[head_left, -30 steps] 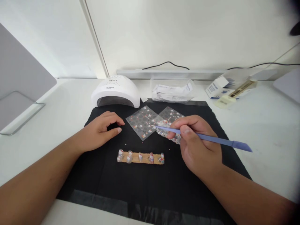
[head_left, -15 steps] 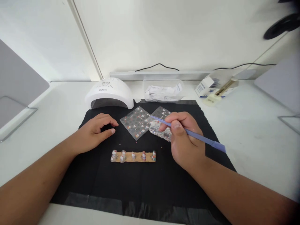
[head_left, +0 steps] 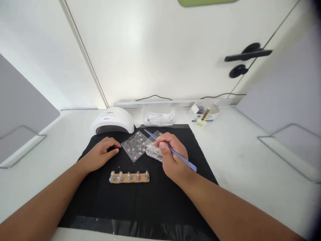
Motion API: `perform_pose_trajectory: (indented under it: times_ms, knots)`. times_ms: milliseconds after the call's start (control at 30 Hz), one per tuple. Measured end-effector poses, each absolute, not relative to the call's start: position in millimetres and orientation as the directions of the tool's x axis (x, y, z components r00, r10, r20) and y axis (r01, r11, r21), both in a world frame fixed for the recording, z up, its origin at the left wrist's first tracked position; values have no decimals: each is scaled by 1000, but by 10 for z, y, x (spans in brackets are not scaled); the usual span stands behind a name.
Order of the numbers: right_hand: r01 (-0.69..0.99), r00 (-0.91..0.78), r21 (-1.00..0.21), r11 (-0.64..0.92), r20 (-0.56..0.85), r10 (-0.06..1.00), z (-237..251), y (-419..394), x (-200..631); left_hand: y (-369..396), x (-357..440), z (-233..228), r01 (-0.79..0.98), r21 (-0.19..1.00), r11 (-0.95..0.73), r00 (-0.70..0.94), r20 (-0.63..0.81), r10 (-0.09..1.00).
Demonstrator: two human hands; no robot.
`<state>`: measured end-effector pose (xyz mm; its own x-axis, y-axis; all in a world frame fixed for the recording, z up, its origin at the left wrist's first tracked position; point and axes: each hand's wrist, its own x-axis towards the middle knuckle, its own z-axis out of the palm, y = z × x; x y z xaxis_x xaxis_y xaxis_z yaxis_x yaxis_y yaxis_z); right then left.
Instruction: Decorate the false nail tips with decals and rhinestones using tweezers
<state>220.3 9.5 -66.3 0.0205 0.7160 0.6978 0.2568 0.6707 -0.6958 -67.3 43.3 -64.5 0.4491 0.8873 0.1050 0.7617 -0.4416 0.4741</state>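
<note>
Currently, my right hand (head_left: 175, 155) is clamped on blue tweezers (head_left: 185, 160), just right of the frame's centre, tip pointing up-left. My left hand (head_left: 102, 154), thumb and fingers apart, rests centre-left near a sticker sheet (head_left: 133, 147). Nail tips (head_left: 138, 175) line a tan strip (head_left: 133, 179), lower centre.

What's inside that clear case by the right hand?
Tiny pale and coloured bits show in the clear case, too small to identify. The right hand hides whatever the case's right side holds.
</note>
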Motion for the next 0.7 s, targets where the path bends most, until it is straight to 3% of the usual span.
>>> perform_pose_trajectory:
  times_ms: [433,700]
  knots:
    - [381,-89,-488,785,826,557,-600,253,2417,419,-717,-698,796,355,-490,466,157,871]
    - [460,3,-518,721,813,582,-621,309,2454,450,-713,-787,817,263,-513,477,193,858]
